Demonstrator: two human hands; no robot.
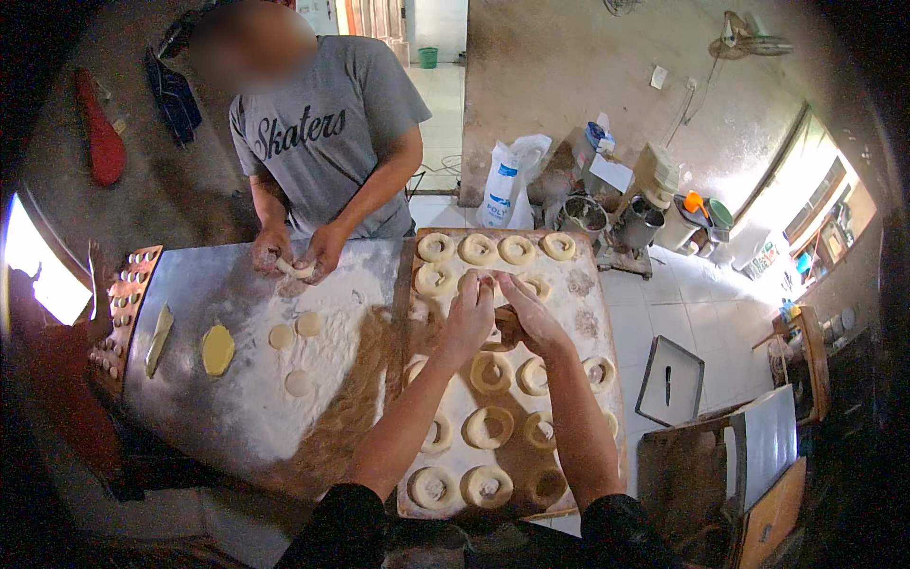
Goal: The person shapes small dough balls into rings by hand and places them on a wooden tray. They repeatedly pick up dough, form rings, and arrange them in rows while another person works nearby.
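My left hand (470, 318) and my right hand (533, 316) meet over the floured board (580, 266). Both are closed, fingertips together, around what looks like a dough ring (509, 328); it is shaded and partly hidden by my hands. More pale dough rings lie in rows on the board, among them one ring (491, 373) just below my wrists and another ring (488, 428) between my forearms. On the far left side, a person in a grey shirt (327, 123) stretches a small piece of dough (296, 269) between both hands.
The floured metal table (256, 398) adjoins my board and bears several dough discs (298, 383), a yellow piece (218, 350) and a pale strip (159, 339). A tray with a knife (667, 385) lies at right. A white sack (512, 180) and buckets (581, 216) stand behind.
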